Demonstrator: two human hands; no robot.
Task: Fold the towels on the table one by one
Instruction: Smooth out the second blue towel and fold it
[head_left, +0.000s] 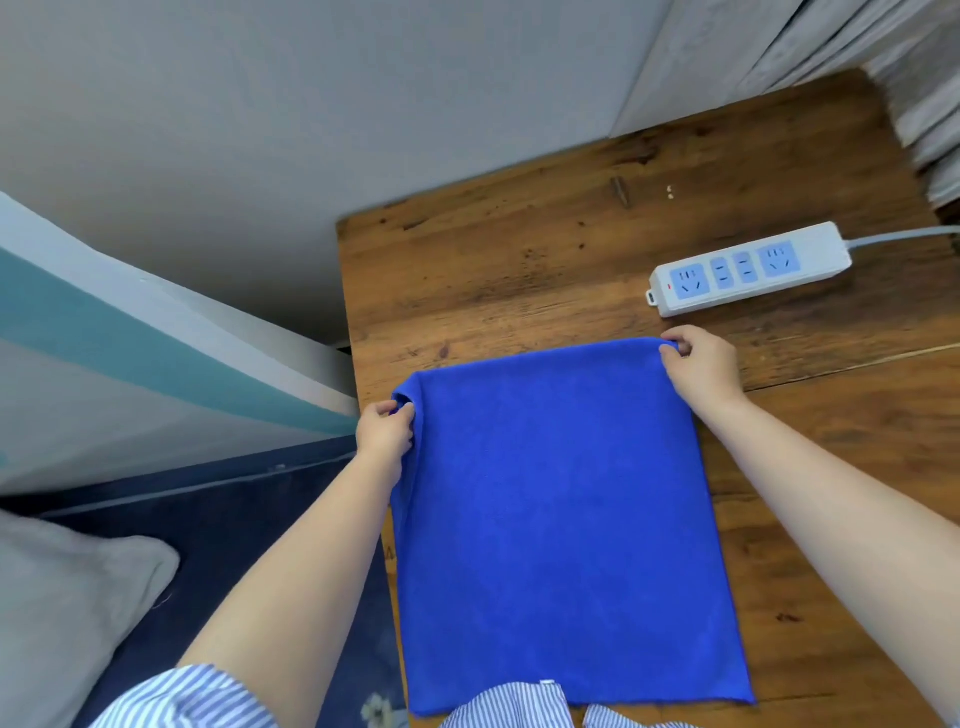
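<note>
One blue towel (561, 519), far corners pinched by left hand (385, 432) and right hand (701, 364).

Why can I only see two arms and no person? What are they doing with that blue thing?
The camera sits on the person's head and looks down, so you see only their arms and striped shirt. The left hand and the right hand each pinch a far corner of a bright blue soft cloth towel. The towel lies flat on a brown wooden table. Beyond the right hand, a white power strip with blue sockets lies on the table, not touching the towel. The person is folding the towel.
</note>
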